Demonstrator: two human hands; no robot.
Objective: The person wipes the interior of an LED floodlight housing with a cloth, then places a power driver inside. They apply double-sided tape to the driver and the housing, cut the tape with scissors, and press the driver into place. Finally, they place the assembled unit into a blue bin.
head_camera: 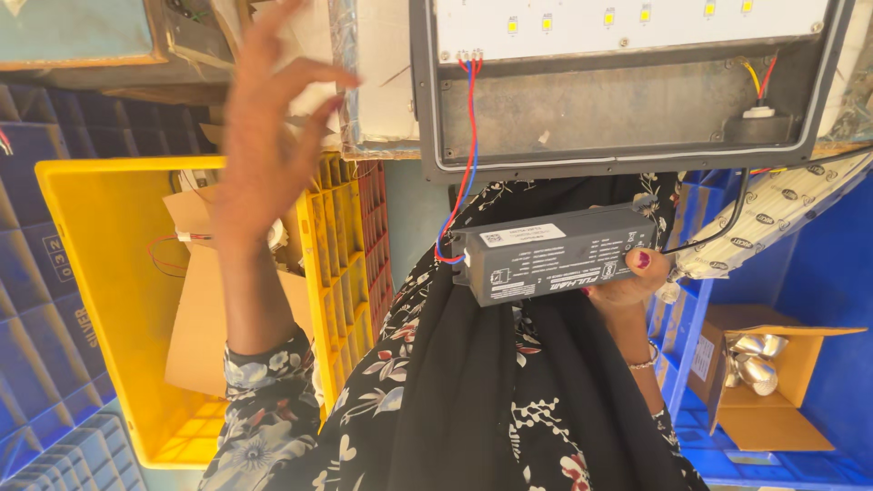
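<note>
- Right hand (627, 277): thumb and fingers clamped around the far end of a dark grey rectangular driver box (553, 253) with a white label. The box is held in the air over the lap, just under the lower edge of the lamp housing.
- Left hand (264, 145): raised, fingers spread and slightly blurred, holding nothing. It hangs above the inner wall of a yellow plastic crate (109, 273).
- Grey metal lamp housing (627, 118): lies open at the desk edge. A white board studded with small yellow light chips (627, 23) fills its top part; the compartment below it is bare.
- Red and blue wire pair (466, 155): runs from the board's lower left corner down to the box's left end. A black cable (718, 227) leaves the box's right end and goes toward the housing's right corner.
- Handling judgement: the box is best kept close under the housing so the short red and blue leads stay slack; a steadier hold would bring the free hand onto the box's left end.
- Blue plastic crate (818, 300) at right holds an open brown cardboard box of shiny metal pieces (755, 359). Cardboard scraps (205, 318) lie in the yellow crate.
</note>
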